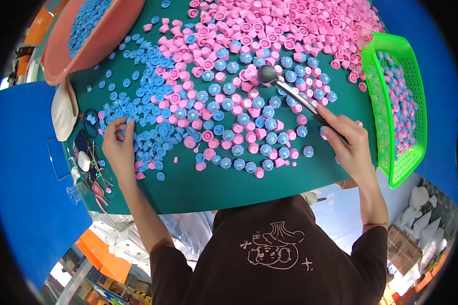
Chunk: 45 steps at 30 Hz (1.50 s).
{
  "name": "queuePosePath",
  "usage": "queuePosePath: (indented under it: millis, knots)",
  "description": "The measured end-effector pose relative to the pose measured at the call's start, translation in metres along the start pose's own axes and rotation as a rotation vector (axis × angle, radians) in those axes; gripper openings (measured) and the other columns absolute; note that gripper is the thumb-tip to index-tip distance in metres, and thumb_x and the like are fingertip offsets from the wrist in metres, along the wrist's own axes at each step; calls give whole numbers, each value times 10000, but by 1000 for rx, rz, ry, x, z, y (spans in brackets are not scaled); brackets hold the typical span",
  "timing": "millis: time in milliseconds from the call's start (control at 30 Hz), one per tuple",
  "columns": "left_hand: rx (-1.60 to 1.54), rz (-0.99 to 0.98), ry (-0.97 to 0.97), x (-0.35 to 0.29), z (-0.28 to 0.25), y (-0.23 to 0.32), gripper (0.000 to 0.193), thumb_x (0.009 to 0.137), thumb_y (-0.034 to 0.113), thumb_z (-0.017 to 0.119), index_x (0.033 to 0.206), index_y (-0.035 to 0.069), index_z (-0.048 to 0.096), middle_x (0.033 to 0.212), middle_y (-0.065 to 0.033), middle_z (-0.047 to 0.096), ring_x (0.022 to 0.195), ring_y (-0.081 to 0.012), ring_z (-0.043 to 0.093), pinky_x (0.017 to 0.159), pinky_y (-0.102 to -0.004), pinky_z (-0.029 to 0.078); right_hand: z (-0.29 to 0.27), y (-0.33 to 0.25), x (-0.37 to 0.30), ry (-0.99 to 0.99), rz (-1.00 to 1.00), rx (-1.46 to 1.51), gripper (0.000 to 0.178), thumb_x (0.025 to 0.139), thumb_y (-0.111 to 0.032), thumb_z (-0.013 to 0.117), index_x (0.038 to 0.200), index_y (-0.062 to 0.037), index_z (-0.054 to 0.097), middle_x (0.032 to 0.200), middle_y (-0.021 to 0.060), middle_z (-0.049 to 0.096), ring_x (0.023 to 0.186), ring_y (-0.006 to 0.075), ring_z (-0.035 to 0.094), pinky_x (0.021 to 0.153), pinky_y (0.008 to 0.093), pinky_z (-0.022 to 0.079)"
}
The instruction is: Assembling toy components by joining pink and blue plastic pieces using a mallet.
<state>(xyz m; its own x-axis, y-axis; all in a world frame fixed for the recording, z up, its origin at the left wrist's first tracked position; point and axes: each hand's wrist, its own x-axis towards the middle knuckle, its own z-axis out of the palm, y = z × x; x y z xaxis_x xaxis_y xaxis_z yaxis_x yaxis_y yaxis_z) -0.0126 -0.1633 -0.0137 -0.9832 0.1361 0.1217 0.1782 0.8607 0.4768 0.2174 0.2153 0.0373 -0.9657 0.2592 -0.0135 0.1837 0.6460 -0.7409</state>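
Observation:
My right hand (pixel 348 145) grips the dark handle of a mallet (pixel 297 95), which has a silver shaft and a round black head. The head hovers over or rests on pink cups in the middle of the table; I cannot tell which. My left hand (pixel 119 150) is at the left edge of a heap of small blue plastic caps (pixel 150 134), its fingers curled together; whatever they hold is too small to make out. Between the hands, many pink cups with blue tops and shiny centres (pixel 244 119) stand in loose rows. Loose pink cups (pixel 290 30) are heaped at the far side.
A pink basin (pixel 130 18) with blue caps stands far left. At the right edge, a bright green basket (pixel 384 122) holds mixed pink and blue pieces. Cords, a clear cup (pixel 76 193) and small tools lie at the left edge of the green table (pixel 188 195).

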Motion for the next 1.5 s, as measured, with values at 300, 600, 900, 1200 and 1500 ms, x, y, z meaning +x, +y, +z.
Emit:
queuePosePath:
  millis: [300,600,900,1200,1500]
  knots:
    - [154,114,174,2,0,-8,186,856,199,704,935,30,711,805,-52,666,602,-127,516,572,-274,421,10,3,3,-109,-87,-58,453,843,20,632,1285,-77,602,755,86,552,625,171,508,573,302,416]
    - [142,201,-5,4,-19,-18,177,830,122,715,979,25,710,965,-95,666,810,-204,630,669,-286,483,8,3,9,-99,-18,-38,458,843,9,636,1288,-98,604,747,82,553,635,180,511,584,315,424]
    - [183,223,-157,19,-24,-9,241,783,152,760,967,14,689,875,-56,617,687,-145,520,617,-279,425,-1,0,7,-87,-36,-1,448,852,12,626,1290,-80,599,735,73,524,636,162,484,578,295,398]
    - [-177,736,-144,-5,34,132,261,717,109,791,961,66,708,885,-50,637,788,-195,570,695,-316,450,0,16,0,-19,36,83,429,871,0,620,1296,-51,589,712,54,490,633,127,457,577,272,368]
    - [-189,829,-337,-5,69,158,249,674,149,799,891,81,695,828,-36,562,820,-225,539,721,-357,444,-2,15,-9,4,68,107,428,864,-1,633,1288,-44,594,677,34,469,613,113,439,564,268,345]
